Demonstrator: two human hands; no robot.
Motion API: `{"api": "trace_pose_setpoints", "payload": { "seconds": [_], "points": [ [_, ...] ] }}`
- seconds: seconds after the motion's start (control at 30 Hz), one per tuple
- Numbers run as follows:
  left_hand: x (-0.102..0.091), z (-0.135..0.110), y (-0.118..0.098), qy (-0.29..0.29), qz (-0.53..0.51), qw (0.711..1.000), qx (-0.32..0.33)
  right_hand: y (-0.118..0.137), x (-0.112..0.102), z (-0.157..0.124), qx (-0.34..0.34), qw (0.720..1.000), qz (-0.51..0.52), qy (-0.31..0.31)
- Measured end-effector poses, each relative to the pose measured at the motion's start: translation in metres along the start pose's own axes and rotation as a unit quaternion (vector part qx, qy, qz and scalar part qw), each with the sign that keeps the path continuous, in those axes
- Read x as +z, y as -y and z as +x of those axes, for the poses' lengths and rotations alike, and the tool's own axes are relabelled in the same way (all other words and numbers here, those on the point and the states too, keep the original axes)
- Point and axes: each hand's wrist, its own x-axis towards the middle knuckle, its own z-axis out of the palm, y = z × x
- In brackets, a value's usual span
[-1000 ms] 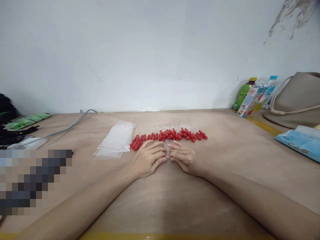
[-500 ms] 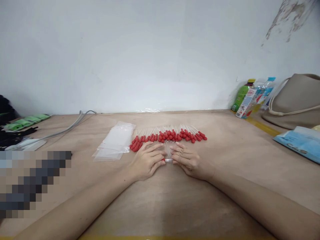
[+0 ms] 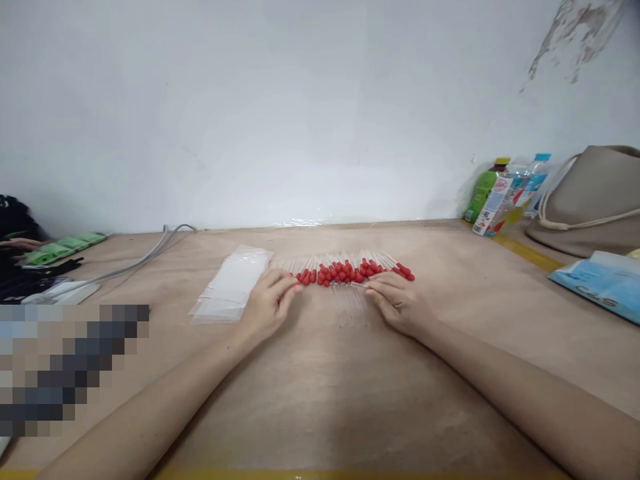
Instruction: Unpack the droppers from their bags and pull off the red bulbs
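Several droppers [image 3: 341, 270] with red rubber bulbs and thin clear stems lie in a row at the middle of the table, bulbs toward me. In front of them lies a loose group of clear tubes [image 3: 346, 310]. My left hand [image 3: 273, 300] is closed at the left end of the row, fingertips by the red bulbs; what it pinches, if anything, is hidden. My right hand [image 3: 400, 300] pinches the end of one thin clear tube [image 3: 357, 285] just in front of the bulbs. Beside my left hand rests a stack of clear plastic bags [image 3: 227, 283].
Bottles [image 3: 483, 193], a printed carton [image 3: 493, 207], a grey drawstring bag [image 3: 590, 193] and a blue packet [image 3: 600, 287] stand or lie at the right. Grey cables [image 3: 145, 255], a green packet [image 3: 65, 247] and dark items lie at the left. A white wall [image 3: 320, 120] closes the back.
My hands have moved apart from the clear tubes between them. The left went left and back to the bulbs; the right moved slightly right and now pinches one tube. The tubes are spread looser.
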Motion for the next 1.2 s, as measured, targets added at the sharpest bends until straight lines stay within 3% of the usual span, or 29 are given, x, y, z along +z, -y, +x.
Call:
{"api": "trace_pose_setpoints", "payload": {
  "seconds": [0.13,0.27,0.5,0.67,0.9,1.07,1.2],
  "points": [
    [-0.015,0.018,0.034,0.007,0.046,0.985,-0.166,-0.004,0.002,-0.002,0.110,0.986,-0.122,0.013],
    [-0.021,0.020,0.068,0.142,0.059,0.947,-0.281,-0.002,0.005,-0.001,0.169,0.974,-0.143,0.049],
    [-0.023,0.010,0.080,0.225,0.006,0.892,-0.393,0.002,0.002,0.001,0.208,0.966,-0.134,0.079],
    [-0.030,0.016,0.077,0.253,0.018,0.879,-0.405,0.012,-0.001,0.002,0.235,0.957,-0.142,0.092],
    [-0.026,0.025,0.066,0.169,0.176,0.917,-0.315,0.011,0.007,-0.001,0.219,0.965,-0.103,0.101],
    [-0.012,0.033,0.060,0.209,0.167,0.914,-0.305,0.009,0.013,-0.003,0.175,0.981,-0.050,0.068],
    [-0.007,0.039,0.054,0.247,0.166,0.895,-0.331,0.007,0.012,-0.001,0.198,0.979,0.008,0.044]
  ]
}}
